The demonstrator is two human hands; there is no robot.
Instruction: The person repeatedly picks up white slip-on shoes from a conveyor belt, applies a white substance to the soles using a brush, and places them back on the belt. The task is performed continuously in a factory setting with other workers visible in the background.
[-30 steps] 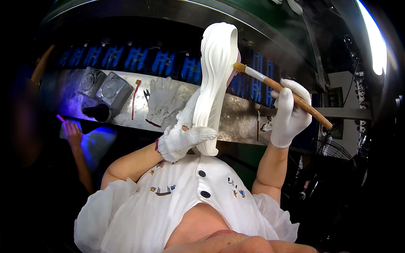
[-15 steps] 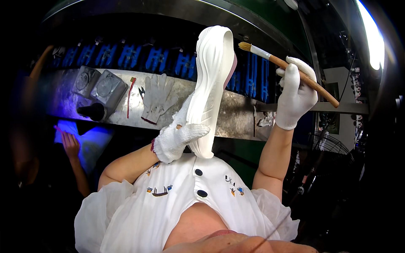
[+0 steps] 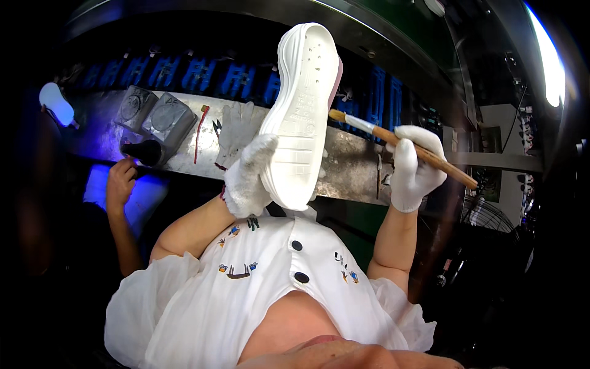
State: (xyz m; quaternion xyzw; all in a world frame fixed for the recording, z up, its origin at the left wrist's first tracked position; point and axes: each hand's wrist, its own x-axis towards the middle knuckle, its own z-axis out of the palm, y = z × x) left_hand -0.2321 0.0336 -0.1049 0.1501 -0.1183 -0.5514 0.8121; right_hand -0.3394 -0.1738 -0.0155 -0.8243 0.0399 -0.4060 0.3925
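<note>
A white shoe sole (image 3: 299,132) stands nearly upright in front of my chest, its recessed inner face with small holes and grooves turned toward me. My left hand (image 3: 249,175), in a white knit glove, grips it by the left edge near its lower end; some fingers are hidden behind. In my right hand (image 3: 416,165), also gloved in white, is a brush (image 3: 410,145) with a wooden handle. Its bristles point left and appear close beside the sole's right edge; I cannot tell whether they touch.
On the metal bench (image 3: 347,169) lie a spare white glove (image 3: 236,126), a red-handled brush (image 3: 200,135) and two grey containers (image 3: 166,126). A black-topped bottle (image 3: 144,151) stands beside them. Blue racks (image 3: 200,75) line the back. At left, another person's hand (image 3: 121,181) and a bluish-lit sole (image 3: 57,103) show.
The sole has turned from its side so its inner face shows, and moved slightly up. My right hand has brought the brush left and down toward it. The other person's hand has risen.
</note>
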